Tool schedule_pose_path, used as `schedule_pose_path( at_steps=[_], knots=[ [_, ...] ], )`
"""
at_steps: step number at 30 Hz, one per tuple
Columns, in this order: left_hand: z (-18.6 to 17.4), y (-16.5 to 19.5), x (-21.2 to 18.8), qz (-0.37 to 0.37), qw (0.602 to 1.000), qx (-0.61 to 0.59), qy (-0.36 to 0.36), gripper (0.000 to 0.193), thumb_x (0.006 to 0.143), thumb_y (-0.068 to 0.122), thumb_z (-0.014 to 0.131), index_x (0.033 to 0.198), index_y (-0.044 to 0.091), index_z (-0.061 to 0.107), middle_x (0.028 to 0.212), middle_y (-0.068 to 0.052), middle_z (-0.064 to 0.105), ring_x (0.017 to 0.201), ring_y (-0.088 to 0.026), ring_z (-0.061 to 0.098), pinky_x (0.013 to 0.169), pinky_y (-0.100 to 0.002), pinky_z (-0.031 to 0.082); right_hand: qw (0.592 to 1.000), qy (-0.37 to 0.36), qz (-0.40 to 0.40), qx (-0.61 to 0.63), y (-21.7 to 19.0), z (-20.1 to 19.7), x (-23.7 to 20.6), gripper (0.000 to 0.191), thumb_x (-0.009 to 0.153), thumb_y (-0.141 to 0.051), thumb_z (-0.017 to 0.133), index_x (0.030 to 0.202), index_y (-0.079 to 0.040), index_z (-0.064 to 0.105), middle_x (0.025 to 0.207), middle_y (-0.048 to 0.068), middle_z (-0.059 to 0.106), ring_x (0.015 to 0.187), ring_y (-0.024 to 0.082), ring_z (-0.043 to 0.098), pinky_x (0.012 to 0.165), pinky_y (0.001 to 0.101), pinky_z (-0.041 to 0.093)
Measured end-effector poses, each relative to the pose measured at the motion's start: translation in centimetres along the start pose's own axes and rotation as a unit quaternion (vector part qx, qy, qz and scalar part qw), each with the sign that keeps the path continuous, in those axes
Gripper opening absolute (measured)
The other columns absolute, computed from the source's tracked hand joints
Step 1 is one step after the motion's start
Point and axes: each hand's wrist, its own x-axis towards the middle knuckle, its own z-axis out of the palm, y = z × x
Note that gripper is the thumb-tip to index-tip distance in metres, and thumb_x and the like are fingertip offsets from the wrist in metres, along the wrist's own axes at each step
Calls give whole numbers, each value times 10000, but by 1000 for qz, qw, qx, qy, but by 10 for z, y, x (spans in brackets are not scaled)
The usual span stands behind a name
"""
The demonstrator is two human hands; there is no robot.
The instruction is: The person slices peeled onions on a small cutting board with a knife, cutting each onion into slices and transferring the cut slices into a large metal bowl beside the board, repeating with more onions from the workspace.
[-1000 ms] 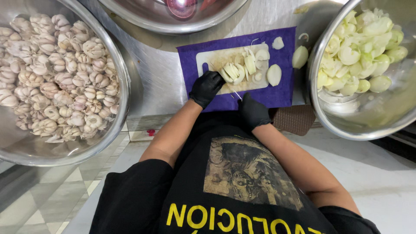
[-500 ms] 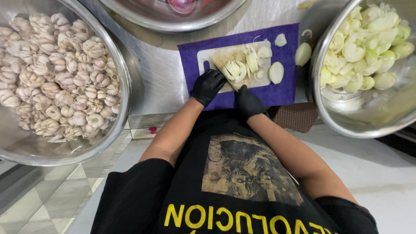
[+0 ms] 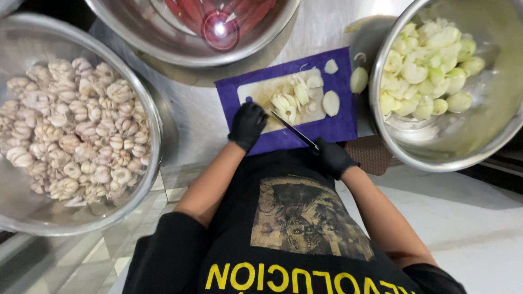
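The right hand, in a black glove, has its grip clenched around the handle of a knife, whose dark blade runs up and to the left, its tip reaching the pale cutting board. The left hand, also gloved in black, rests on the lower left part of that board with fingers curled down onto it; it holds nothing that can be made out. Just beside the blade tip lies a pile of cut onion pieces, pale and layered, spread over the middle of the board. A peeled onion half sits at the board's right edge, a smaller piece lies above it on the purple mat under the board, and another half rests at the mat's right edge, against the right-hand bowl. The mat lies on a steel worktop. To the right stands a large metal bowl holding peeled onions. To the left, a wide metal bowl is full of unpeeled garlic bulbs. Above, a third metal bowl holds something red, too blurred to tell
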Motion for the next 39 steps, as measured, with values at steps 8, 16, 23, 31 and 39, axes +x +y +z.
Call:
schedule_pose_path(
  at_steps=[8, 16, 23, 31, 39],
  knots=[
    [-24, -2, 16, -312, 934, 137, -110, 531, 833, 449, 777, 1136, 45, 611, 1049, -195, 699, 948, -389, 703, 781, -500, 573, 912, 389, -4, 130, 1, -20, 47, 481, 822, -354, 839, 1117, -42, 622, 1033, 207, 709, 949, 404, 697, 808, 477, 551],
    [-39, -3, 39, -351, 917, 148, -114, 457, 804, 406, 782, 1069, 55, 658, 1052, -207, 724, 956, -390, 709, 818, -475, 569, 926, 377, 5, 32, -6, -31, 96, 534, 748, -416, 873, 1051, -54, 623, 1034, 181, 661, 959, 401, 654, 775, 504, 528],
    [-30, -26, 33, -328, 908, -257, -52, 419, 946, 434, 702, 1107, 51, 755, 943, -96, 774, 879, -229, 749, 786, -357, 550, 923, 379, -5, 62, -8, -28, 98, 489, 765, -388, 850, 1040, -59, 615, 1033, 184, 649, 953, 407, 652, 784, 498, 529],
    [-4, -33, 27, -360, 753, -550, 37, 324, 1053, 379, 614, 997, 60, 632, 702, -40, 586, 502, -188, 553, 450, -309, 438, 929, 341, 71, 123, -8, -38, 97, 587, 739, -433, 846, 1124, -49, 624, 1010, 200, 685, 921, 397, 674, 787, 484, 532],
    [-78, -12, 23, -310, 770, -555, 55, 266, 1072, 333, 526, 1061, 91, 634, 788, -19, 608, 553, -124, 564, 451, -266, 432, 917, 359, 22, 174, -14, -44, 93, 662, 763, -476, 823, 1197, -21, 615, 1095, 223, 683, 982, 376, 679, 821, 451, 534]
  ],
)
